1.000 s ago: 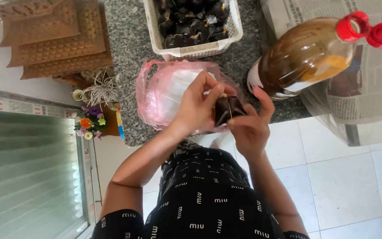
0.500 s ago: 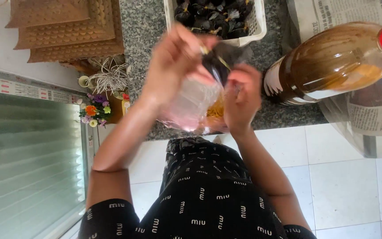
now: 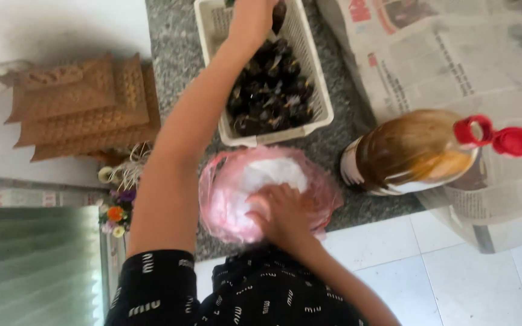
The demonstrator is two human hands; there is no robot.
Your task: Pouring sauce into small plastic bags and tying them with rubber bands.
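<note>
A white plastic basket [image 3: 318, 90] sits at the top centre of the frame on a grey speckled counter [image 3: 176, 36], full of small dark shellfish [image 3: 270, 96]; its open top keeps the pile within easy reach. Just below it, touching its near rim, lies a pink plastic bag [image 3: 219, 199] holding something white, probably salt, with its mouth spread wide so a hand can go in. To the right a brown bottle [image 3: 406, 151] stands with its red cap [image 3: 515, 142] flipped open, on newspaper [image 3: 454, 54] that likely guards the surface from spills.

The left hand [image 3: 255, 15] is stretched far forward, arm almost straight, reaching over the basket at the top edge of the frame; it appears to close on one dark shellfish, though the frame cuts off the fingers and I cannot tell the grip for sure. The right hand [image 3: 279, 214] stays close to the body, elbow bent, palm down and fingers spread on the white contents of the bag, pressing rather than gripping. At upper left stands a carved wooden house model [image 3: 80, 108], well apart.
</note>
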